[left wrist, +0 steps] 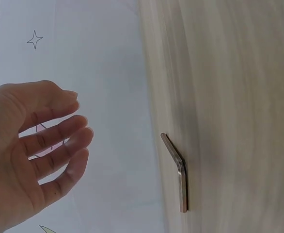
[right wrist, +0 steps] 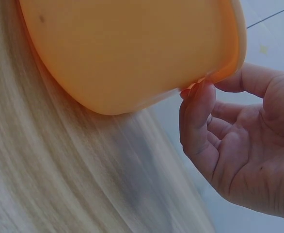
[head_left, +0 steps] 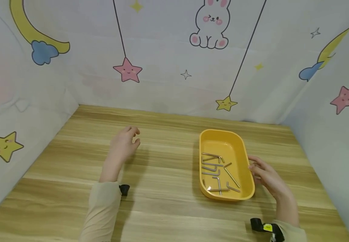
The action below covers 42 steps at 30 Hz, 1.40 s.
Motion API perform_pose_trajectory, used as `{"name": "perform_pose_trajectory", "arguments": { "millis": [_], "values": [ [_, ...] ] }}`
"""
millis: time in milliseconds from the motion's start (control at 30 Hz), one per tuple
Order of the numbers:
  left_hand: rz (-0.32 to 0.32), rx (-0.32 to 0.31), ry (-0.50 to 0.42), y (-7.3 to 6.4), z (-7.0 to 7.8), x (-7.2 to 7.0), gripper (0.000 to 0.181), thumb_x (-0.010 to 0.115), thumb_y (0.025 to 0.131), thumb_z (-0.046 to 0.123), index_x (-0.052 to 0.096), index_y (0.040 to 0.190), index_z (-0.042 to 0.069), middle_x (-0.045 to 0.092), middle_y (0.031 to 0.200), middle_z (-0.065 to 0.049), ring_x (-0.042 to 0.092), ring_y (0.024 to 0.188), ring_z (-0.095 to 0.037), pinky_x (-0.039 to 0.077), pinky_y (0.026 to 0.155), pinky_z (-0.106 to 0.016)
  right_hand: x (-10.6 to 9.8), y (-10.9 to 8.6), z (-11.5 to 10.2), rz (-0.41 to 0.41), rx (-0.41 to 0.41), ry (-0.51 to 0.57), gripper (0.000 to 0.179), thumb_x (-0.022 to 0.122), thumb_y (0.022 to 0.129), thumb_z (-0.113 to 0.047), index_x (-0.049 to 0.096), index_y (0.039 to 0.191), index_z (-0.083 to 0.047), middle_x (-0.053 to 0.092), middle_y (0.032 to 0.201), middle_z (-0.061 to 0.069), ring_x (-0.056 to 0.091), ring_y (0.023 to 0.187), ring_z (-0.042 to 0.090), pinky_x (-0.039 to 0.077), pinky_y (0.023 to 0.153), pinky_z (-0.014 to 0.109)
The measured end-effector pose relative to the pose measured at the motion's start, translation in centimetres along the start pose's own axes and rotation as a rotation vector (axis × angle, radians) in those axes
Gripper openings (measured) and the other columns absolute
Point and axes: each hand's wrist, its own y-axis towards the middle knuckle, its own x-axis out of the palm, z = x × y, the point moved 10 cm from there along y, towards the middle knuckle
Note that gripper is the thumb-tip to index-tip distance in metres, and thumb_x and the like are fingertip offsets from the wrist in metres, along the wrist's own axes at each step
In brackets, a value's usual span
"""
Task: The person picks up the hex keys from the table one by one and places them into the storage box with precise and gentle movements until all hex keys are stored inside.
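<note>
My left hand (head_left: pixel 123 143) hovers over the left half of the table, its fingers loosely bent and holding nothing. In the left wrist view a single hex key (left wrist: pixel 180 167) lies on the wood, apart from that hand (left wrist: pixel 40 145); the head view does not show this key. On the right, my right hand (head_left: pixel 266 174) pinches the right-hand rim of a yellow plastic tray (head_left: pixel 223 134). Several hex keys (head_left: pixel 232 176) of differing sizes lie scattered inside it. The right wrist view shows the thumb and fingers of the right hand (right wrist: pixel 248 141) gripping the tray's edge (right wrist: pixel 238 48).
A light wood-grain table (head_left: pixel 168 201) spreads beneath both hands. White fabric walls (head_left: pixel 162 90) with printed stars, moons and a rabbit enclose its back and sides. Black wrist cameras sit at the left cuff (head_left: pixel 105 201) and the right cuff (head_left: pixel 289 232).
</note>
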Motion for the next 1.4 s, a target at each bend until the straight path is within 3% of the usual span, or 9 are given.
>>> {"name": "perform_pose_trajectory", "arguments": {
  "millis": [300,467,600,867,1100,1300,1400],
  "values": [
    [-0.083,-0.076,0.018,-0.2,-1.7,1.2,0.03,0.065,0.085,0.013,0.061,0.114,0.002,0.059,0.093,-0.014,0.053,0.071,-0.023,0.042,0.055,-0.03,-0.6,-0.6,0.4,0.007,0.004,-0.008,0.055,0.047,0.101,-0.023,0.026,0.147,-0.001,0.059,0.095,-0.006,0.063,0.081,0.007,0.057,0.073,0.028],
    [-0.182,-0.094,0.038,-0.5,-2.2,2.4,0.04,0.066,0.083,0.012,0.057,0.121,0.003,0.059,0.102,-0.017,0.052,0.073,-0.025,0.044,0.057,-0.034,-0.8,-0.7,0.4,0.001,-0.005,-0.01,0.056,0.047,0.101,-0.024,0.026,0.147,-0.001,0.059,0.095,-0.005,0.064,0.082,0.008,0.057,0.073,0.029],
    [-0.224,-0.11,0.024,-0.7,-2.6,3.1,0.042,0.066,0.084,0.01,0.055,0.125,0.001,0.059,0.114,-0.022,0.056,0.077,-0.027,0.047,0.059,-0.034,-0.8,-0.7,0.2,-0.003,-0.029,-0.007,0.056,0.046,0.101,-0.023,0.025,0.147,0.002,0.059,0.095,-0.005,0.065,0.081,0.008,0.057,0.072,0.029],
    [-0.254,-0.106,0.043,-0.7,-4.2,3.6,0.043,0.064,0.085,0.006,0.053,0.125,-0.003,0.056,0.119,-0.027,0.061,0.091,-0.035,0.052,0.07,-0.045,0.0,0.1,0.4,-0.019,-0.04,0.0,0.057,0.046,0.101,-0.022,0.024,0.147,0.004,0.06,0.095,-0.005,0.065,0.08,0.008,0.058,0.073,0.03],
    [-0.298,-0.086,0.071,-0.3,-4.7,3.9,0.04,0.06,0.082,0.005,0.054,0.121,-0.004,0.058,0.112,-0.025,0.059,0.086,-0.033,0.051,0.07,-0.046,-0.1,0.2,0.3,-0.005,-0.037,-0.006,0.056,0.046,0.101,-0.023,0.025,0.146,0.003,0.059,0.094,-0.005,0.062,0.077,0.007,0.057,0.072,0.029],
    [-0.363,-0.065,0.102,0.4,-4.8,4.3,0.026,0.063,0.082,0.004,0.055,0.105,-0.002,0.059,0.103,-0.02,0.055,0.08,-0.027,0.048,0.066,-0.038,-0.2,0.2,0.2,-0.01,-0.035,-0.011,0.056,0.045,0.102,-0.023,0.024,0.147,0.003,0.059,0.094,-0.004,0.063,0.078,0.007,0.057,0.072,0.03],
    [-0.392,-0.061,0.121,0.6,-4.8,4.5,0.027,0.063,0.082,0.005,0.054,0.107,-0.002,0.061,0.107,-0.023,0.058,0.083,-0.03,0.049,0.068,-0.04,-0.1,0.2,0.2,-0.013,-0.035,-0.013,0.056,0.044,0.102,-0.023,0.024,0.147,0.003,0.058,0.095,-0.004,0.064,0.079,0.008,0.058,0.072,0.03]
  ]
}}
